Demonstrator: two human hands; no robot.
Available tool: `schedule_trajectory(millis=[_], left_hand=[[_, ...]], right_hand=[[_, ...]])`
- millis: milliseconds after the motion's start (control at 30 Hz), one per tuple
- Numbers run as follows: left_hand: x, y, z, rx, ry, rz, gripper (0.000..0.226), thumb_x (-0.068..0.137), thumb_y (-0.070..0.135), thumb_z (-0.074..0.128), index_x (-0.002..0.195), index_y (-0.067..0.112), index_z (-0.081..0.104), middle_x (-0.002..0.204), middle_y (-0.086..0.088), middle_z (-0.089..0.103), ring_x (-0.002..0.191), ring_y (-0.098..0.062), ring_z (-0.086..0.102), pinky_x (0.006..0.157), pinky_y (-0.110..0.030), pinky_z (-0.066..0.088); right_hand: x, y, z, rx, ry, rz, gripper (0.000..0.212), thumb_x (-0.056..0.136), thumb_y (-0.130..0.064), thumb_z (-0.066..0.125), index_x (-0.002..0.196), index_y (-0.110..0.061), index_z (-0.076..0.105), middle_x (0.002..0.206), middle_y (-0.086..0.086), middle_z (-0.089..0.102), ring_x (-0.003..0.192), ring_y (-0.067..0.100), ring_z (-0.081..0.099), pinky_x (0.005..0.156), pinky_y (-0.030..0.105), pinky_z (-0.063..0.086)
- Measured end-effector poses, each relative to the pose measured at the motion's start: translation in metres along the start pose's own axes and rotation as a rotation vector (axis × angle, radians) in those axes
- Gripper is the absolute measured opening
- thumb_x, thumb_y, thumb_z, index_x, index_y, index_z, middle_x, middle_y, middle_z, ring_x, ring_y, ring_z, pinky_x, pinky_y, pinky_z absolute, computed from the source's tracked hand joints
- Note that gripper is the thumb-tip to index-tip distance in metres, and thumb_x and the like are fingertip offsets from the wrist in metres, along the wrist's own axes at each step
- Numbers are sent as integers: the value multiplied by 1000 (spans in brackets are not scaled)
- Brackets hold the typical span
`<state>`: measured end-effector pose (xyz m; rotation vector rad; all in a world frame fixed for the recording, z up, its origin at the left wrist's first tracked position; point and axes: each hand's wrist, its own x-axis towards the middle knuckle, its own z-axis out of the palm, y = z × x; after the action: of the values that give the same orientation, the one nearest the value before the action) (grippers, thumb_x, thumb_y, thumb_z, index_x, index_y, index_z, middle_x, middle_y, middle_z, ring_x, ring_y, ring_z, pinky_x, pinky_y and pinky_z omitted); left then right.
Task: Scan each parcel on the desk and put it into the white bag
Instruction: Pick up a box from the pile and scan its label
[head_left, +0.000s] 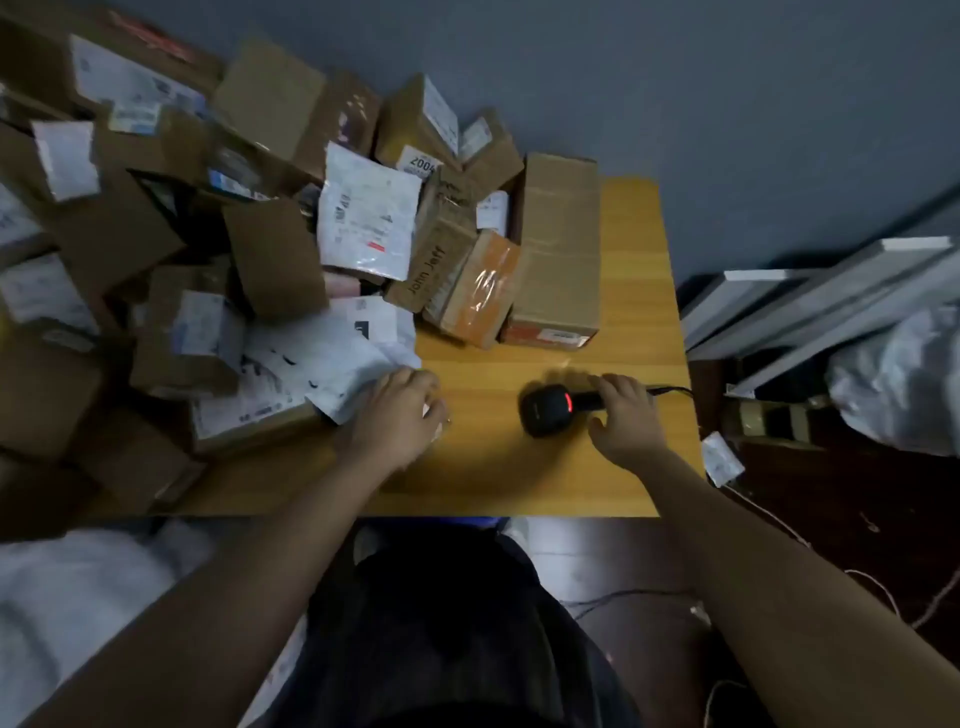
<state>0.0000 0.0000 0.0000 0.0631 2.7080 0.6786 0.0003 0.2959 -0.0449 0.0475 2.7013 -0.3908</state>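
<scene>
Dark clothing fills the bottom of the view, and both bare forearms reach up from it onto the wooden desk (639, 312). Curled fingers of the right hand (621, 421) close over the handle of the black scanner (550, 410), which lies on the desk with a red light glowing just left of the fingertips; its cable (670, 389) trails off to their right. Over at the left hand (402, 410), the fingers bend down on the corner of a white mailer parcel (332, 358); whether they pinch it cannot be told. Beyond those fingers cardboard parcels pile up, one box (434, 260) printed "John Jeff", another label (418, 163) reading "2004". A white bag (898, 379) sits well right of the scanner hand.
</scene>
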Motion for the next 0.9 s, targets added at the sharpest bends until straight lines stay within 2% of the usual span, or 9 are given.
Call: schedule_trajectory(millis=[67, 133, 200, 333, 467, 567, 733, 800, 900], left_hand=[[7, 15, 8, 42, 30, -54, 30, 97, 32, 49, 124, 20, 56, 127, -4, 52, 123, -25, 43, 102, -38, 36], [10, 26, 13, 62, 65, -74, 32, 98, 33, 48, 126, 20, 55, 129, -5, 52, 125, -25, 41, 102, -36, 33], [11, 31, 21, 65, 76, -106, 32, 98, 34, 48, 127, 20, 55, 129, -5, 51, 125, -25, 41, 102, -36, 33], [8, 31, 26, 56, 101, -164, 33, 98, 34, 48, 126, 18, 56, 126, -7, 52, 121, -25, 44, 97, -37, 37], [4, 27, 27, 25, 135, -190, 28, 97, 30, 51, 117, 14, 61, 118, -9, 56, 111, -25, 51, 91, -36, 40], [0, 21, 28, -19, 179, -203, 22, 96, 26, 54, 110, 13, 63, 112, -8, 58, 106, -26, 53, 88, -39, 43], [3, 19, 22, -96, 223, -233, 23, 98, 24, 48, 112, 12, 62, 114, -8, 57, 106, -26, 53, 86, -38, 43], [5, 17, 17, -144, 254, -236, 23, 99, 21, 46, 115, 13, 61, 115, -9, 57, 106, -27, 53, 88, -40, 45], [5, 9, 10, -207, 314, -195, 23, 99, 18, 47, 116, 14, 62, 114, -6, 57, 103, -25, 54, 88, -41, 47]], right_hand=[[14, 8, -6, -135, -141, -76, 66, 92, -24, 58, 151, -14, 30, 157, 8, 29, 147, 28, 17, 118, 46, 16], [29, 11, -11, -178, -267, -136, 64, 95, -28, 56, 152, -18, 28, 156, 7, 31, 147, 26, 18, 119, 46, 15], [44, 12, -8, -195, -353, -179, 59, 96, -31, 55, 150, -22, 32, 149, 8, 41, 141, 29, 29, 114, 45, 24], [66, 11, -10, -241, -468, -216, 42, 96, -36, 57, 134, -20, 52, 126, 10, 58, 113, 30, 53, 88, 36, 44], [74, 9, -19, -104, -556, -198, 33, 94, -37, 63, 119, -15, 64, 111, 9, 65, 99, 27, 58, 82, 35, 48], [69, 9, -28, 75, -562, -197, 27, 94, -31, 64, 113, -11, 65, 103, 10, 64, 92, 24, 56, 76, 34, 43], [56, 12, -48, 432, -568, -257, 19, 90, -21, 70, 95, -26, 53, 97, -3, 58, 96, 20, 55, 83, 30, 37], [50, 9, -57, 521, -569, -261, 21, 90, -22, 71, 100, -22, 53, 98, -2, 59, 95, 19, 56, 86, 33, 40], [41, -8, -70, 620, -546, -301, 37, 91, -30, 69, 120, -14, 52, 115, 7, 61, 109, 23, 59, 97, 41, 44]])
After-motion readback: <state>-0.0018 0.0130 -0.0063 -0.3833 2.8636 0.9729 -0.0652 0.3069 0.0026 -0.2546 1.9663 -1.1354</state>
